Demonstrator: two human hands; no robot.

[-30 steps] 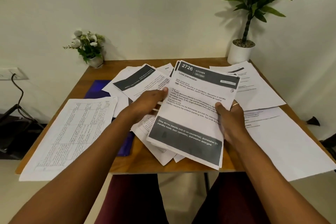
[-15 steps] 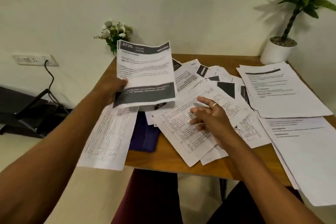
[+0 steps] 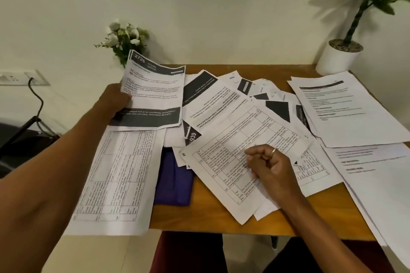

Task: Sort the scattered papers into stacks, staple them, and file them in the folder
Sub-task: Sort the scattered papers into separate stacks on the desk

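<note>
My left hand point(image 3: 115, 101) holds a thin stack of black-banded sheets marked 2726 point(image 3: 153, 93) lifted above the table's left side. My right hand point(image 3: 269, 163) rests on a table-printed sheet point(image 3: 235, 155) near the middle, fingers curled and pinching at it. Scattered papers point(image 3: 221, 95) overlap across the centre. A separate table-printed pile point(image 3: 117, 182) lies at the left edge, overhanging the front. Text-page stacks point(image 3: 346, 106) lie at the right. A purple folder point(image 3: 175, 182) shows partly under the papers.
The wooden table point(image 3: 221, 224) stands against a white wall. A small white flower pot point(image 3: 124, 40) sits at the back left, a tall potted plant point(image 3: 339, 57) at the back right corner. A wall socket with a cable point(image 3: 31, 82) is to the left.
My left hand carried the 2726 sheets from the centre out to the left alone. My right hand let go of them and came down onto the table-printed sheet, fingers curling.
</note>
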